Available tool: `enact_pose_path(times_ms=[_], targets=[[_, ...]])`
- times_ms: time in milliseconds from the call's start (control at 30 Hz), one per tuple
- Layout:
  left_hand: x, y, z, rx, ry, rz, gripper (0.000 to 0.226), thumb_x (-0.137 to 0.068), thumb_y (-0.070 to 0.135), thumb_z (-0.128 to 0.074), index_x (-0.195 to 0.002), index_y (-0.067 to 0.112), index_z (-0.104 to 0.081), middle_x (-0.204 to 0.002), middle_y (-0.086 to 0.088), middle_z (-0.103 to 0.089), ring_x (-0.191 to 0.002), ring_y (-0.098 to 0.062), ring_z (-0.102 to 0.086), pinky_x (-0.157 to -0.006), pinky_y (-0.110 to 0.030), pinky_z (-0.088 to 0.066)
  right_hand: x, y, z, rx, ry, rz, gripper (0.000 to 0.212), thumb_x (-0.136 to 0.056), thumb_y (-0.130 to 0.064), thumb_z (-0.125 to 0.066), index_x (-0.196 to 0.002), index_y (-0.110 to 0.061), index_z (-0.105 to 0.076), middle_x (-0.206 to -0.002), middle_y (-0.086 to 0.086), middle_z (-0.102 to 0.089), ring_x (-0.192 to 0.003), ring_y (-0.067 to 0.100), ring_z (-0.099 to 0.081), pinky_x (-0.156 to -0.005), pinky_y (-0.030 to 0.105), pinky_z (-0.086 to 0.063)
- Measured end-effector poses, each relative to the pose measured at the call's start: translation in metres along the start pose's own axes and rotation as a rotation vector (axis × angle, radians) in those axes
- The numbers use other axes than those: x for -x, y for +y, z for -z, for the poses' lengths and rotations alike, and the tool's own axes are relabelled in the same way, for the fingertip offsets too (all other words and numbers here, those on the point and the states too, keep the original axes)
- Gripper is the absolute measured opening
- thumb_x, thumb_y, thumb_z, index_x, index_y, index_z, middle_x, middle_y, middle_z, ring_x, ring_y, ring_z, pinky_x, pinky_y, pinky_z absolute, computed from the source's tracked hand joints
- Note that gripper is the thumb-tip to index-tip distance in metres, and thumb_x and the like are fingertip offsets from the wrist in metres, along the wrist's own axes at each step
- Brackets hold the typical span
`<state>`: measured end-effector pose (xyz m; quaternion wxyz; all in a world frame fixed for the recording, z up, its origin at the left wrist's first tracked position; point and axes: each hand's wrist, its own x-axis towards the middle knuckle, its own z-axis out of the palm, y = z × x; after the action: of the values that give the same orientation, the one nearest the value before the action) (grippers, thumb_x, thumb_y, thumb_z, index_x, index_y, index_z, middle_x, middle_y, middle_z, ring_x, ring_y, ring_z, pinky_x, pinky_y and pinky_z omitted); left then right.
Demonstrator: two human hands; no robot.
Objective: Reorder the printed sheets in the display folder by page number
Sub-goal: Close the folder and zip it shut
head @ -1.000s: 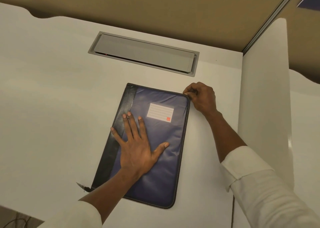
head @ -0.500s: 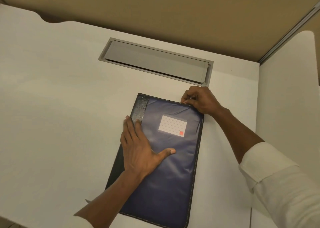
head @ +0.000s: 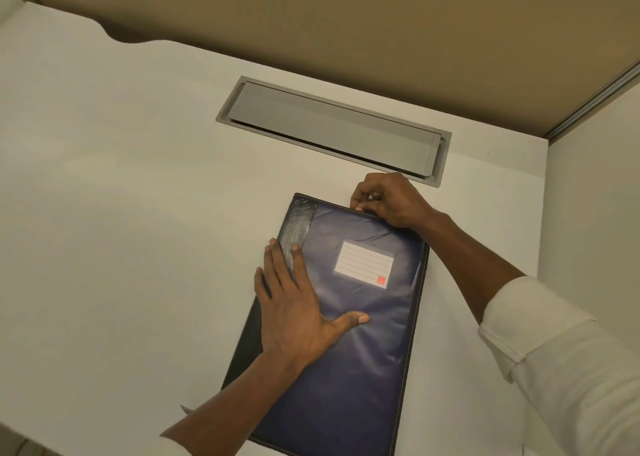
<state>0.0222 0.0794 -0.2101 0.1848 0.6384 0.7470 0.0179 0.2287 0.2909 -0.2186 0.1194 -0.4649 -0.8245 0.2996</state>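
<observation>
Shifted toward the spine, the left hand [head: 294, 313] presses flat, fingers straight, on the closed display folder [head: 363, 369] beneath it. Contents hidden. The right hand [head: 391, 199] pinches the folder's far edge, inward of the corner.

Warm dim indoor light, soft shadows, sharp focus, wide-angle edge bending

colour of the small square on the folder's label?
Orange-red, at the lower right corner of the white lined label on the dark blue folder; head view.
</observation>
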Motion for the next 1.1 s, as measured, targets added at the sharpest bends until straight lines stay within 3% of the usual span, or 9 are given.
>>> enact_pose_path(times_ms=[600,1100], targets=[[-0.001,0.0,-0.002,0.024,0.035,-0.022,0.16,-0.051,0.116,-0.031,-0.169,0.012,-0.002,-0.175,-0.022,0.0,-0.161,-0.043,-0.009,-0.125,-0.065,-0.023,-0.059,-0.037,-0.025,0.092,-0.058,0.135,0.013,-0.092,-0.02,-0.077,-0.096,-0.031,-0.072,-0.091,-0.016,-0.06,-0.082,0.007,-0.053,-0.076,0.035,-0.05],[-0.001,-0.002,-0.004,0.029,0.075,-0.056,0.156,-0.055,0.114,-0.034,-0.167,0.008,-0.014,-0.172,-0.027,-0.014,-0.158,-0.047,-0.021,-0.119,-0.069,-0.033,-0.089,-0.062,-0.036,0.19,-0.098,0.173,0.016,-0.094,-0.015,-0.071,-0.098,-0.03,-0.07,-0.096,-0.012,-0.058,-0.089,0.016,-0.059,-0.076,0.039,-0.052]])
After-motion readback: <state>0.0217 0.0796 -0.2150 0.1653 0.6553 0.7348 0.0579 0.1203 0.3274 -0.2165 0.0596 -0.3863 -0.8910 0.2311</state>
